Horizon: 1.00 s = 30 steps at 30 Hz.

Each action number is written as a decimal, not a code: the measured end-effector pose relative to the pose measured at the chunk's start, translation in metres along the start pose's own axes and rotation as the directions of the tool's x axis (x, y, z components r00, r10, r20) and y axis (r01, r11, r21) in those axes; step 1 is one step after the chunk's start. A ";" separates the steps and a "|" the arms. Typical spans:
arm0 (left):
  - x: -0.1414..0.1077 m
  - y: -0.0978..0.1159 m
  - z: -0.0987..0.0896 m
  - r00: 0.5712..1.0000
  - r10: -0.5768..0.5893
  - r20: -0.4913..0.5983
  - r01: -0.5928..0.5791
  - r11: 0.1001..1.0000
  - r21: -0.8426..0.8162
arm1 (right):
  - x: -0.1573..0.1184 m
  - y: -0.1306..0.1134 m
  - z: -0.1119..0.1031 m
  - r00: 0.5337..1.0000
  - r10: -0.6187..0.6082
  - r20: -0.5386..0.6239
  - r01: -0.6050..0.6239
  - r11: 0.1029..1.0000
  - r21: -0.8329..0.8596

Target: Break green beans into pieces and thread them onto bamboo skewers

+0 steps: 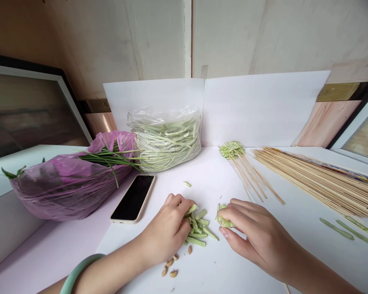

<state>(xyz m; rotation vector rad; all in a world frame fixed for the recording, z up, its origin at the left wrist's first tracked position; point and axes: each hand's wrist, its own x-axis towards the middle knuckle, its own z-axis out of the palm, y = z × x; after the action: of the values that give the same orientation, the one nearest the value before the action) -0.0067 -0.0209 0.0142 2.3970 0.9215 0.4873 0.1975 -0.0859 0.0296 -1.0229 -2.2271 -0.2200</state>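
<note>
My left hand [167,226] is closed at the left side of a small heap of cut green bean pieces [199,230], with a bean piece [191,210] showing at its fingertips. Its palm side is hidden. To the right of the heap, my right hand [257,232] pinches several green bean pieces [225,222] between thumb and fingers, slightly apart from the heap. Several brown beans [173,273] lie on the white surface below my left hand. One short bean bit [187,184] rests alone beyond the heap.
A phone [133,199] lies left of my left hand. Behind it are a purple bag [67,188] of green stalks and a clear bag [168,143] of long beans. Skewered bean pieces [232,149] and many bare bamboo skewers [319,177] lie right, near loose bean lengths [336,228].
</note>
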 end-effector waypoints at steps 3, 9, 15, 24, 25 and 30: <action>0.000 -0.003 0.002 1.000 0.001 -0.003 -0.001 1.000 -0.013 | -0.001 -0.001 0.000 0.999 0.036 0.036 -0.037 0.999 0.020; -0.001 0.003 -0.001 0.998 0.047 -0.049 -0.052 0.992 -0.114 | -0.002 -0.006 -0.001 0.973 0.102 0.208 -0.120 0.990 0.076; -0.004 0.010 -0.002 0.991 0.136 -0.012 -0.137 0.984 -0.118 | -0.010 -0.005 0.010 0.918 0.115 0.380 -0.149 0.987 0.061; -0.006 0.011 0.000 0.967 0.252 -0.031 -0.253 0.959 -0.123 | -0.007 -0.018 0.019 0.978 0.088 0.188 -0.125 0.973 0.194; -0.007 0.011 -0.001 0.966 0.253 -0.043 -0.257 0.958 -0.126 | -0.005 -0.018 0.017 0.979 0.109 0.173 -0.139 0.975 0.173; -0.007 0.011 -0.002 0.962 0.252 -0.103 -0.263 0.959 -0.105 | -0.001 -0.013 0.014 0.968 0.184 0.172 -0.189 0.982 0.014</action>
<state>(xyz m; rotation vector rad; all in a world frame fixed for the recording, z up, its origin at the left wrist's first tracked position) -0.0070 -0.0322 0.0217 2.4135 0.5980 0.7303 0.1811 -0.0894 0.0200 -1.2672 -2.2585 -0.0161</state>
